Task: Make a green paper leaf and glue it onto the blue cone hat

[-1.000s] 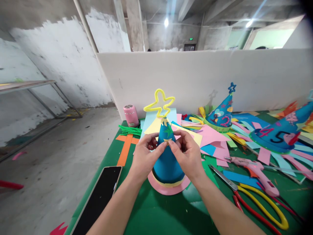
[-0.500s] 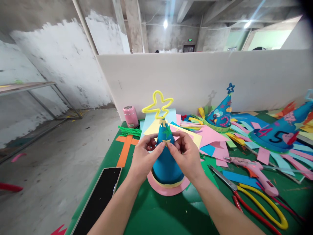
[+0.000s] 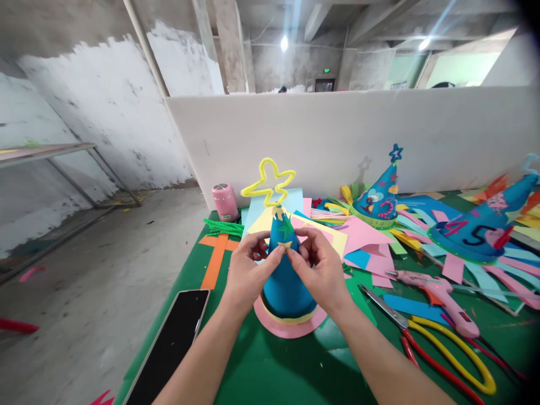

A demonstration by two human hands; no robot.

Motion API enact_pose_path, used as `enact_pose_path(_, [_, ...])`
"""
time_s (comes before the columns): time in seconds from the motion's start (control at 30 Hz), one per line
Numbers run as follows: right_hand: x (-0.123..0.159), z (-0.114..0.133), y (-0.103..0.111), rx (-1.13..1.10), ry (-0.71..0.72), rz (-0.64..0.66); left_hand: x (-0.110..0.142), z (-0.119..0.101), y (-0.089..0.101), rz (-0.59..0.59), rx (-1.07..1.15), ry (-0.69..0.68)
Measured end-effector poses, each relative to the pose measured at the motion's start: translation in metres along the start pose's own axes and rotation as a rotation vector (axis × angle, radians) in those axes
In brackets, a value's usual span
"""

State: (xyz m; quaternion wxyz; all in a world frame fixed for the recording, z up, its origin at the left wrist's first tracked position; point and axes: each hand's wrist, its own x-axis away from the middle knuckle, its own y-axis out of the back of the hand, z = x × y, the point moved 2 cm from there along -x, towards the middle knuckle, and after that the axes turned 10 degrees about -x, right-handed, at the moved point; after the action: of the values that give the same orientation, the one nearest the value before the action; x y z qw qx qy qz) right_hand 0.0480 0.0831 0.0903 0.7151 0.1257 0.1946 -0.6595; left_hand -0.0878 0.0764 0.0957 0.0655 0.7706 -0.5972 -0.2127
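A blue cone party hat (image 3: 287, 287) stands upright on the table with a pink brim (image 3: 291, 331) round its base. From its tip rises a yellow star outline (image 3: 270, 181), bent like a pipe cleaner. A green star (image 3: 286, 226) sits on the upper cone, and below it lies a small yellow star (image 3: 285, 245). My left hand (image 3: 253, 270) and my right hand (image 3: 317, 269) close round the upper cone from both sides. Both thumbs press on the small yellow star, one at each edge; the other fingers are curled and partly hidden behind.
To the right lie yellow-and-red-handled scissors (image 3: 422, 332) and a pink glue gun (image 3: 442, 295). Two decorated blue hats (image 3: 377, 197) stand farther back among paper strips. A phone (image 3: 169, 349) rests at the left table edge, with a pink canister (image 3: 225, 202) beyond it.
The hat's top and its yellow star outline have tilted slightly to the left. Both hands keep nearly the same place, thumbs still on the small yellow star.
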Motion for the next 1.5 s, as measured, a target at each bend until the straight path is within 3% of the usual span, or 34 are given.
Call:
enact_pose_path(0.27, [0.006, -0.003, 0.006, -0.099, -0.027, 0.018, 0.002, -0.004, 0.0, -0.002, -0.029, -0.007])
enact_pose_path(0.43, [0.02, -0.006, 0.036, -0.123, 0.033, -0.084, 0.018, 0.001, -0.003, -0.094, -0.171, -0.023])
enact_pose_path(0.67, [0.055, -0.037, 0.094, 0.085, 0.124, -0.197, 0.04, 0.006, -0.039, -0.27, -0.374, -0.024])
enact_pose_path(0.8, [0.067, -0.053, 0.109, 0.119, 0.144, -0.229, 0.036, 0.008, -0.059, -0.391, -0.423, -0.02])
enact_pose_path(0.9, [0.068, -0.049, 0.112, 0.111, 0.194, -0.247, 0.033, 0.012, -0.065, -0.441, -0.439, -0.038])
enact_pose_path(1.1, [0.065, -0.029, 0.117, 0.06, 0.331, -0.295, 0.031, 0.015, -0.057, -0.42, -0.455, -0.106])
enact_pose_path(1.23, [0.062, -0.028, 0.12, 0.089, 0.335, -0.347, 0.023, 0.017, -0.052, -0.325, -0.409, -0.21])
enact_pose_path(1.5, [0.061, -0.027, 0.121, 0.049, 0.312, -0.369, 0.023, 0.033, -0.046, -0.254, -0.263, -0.179])
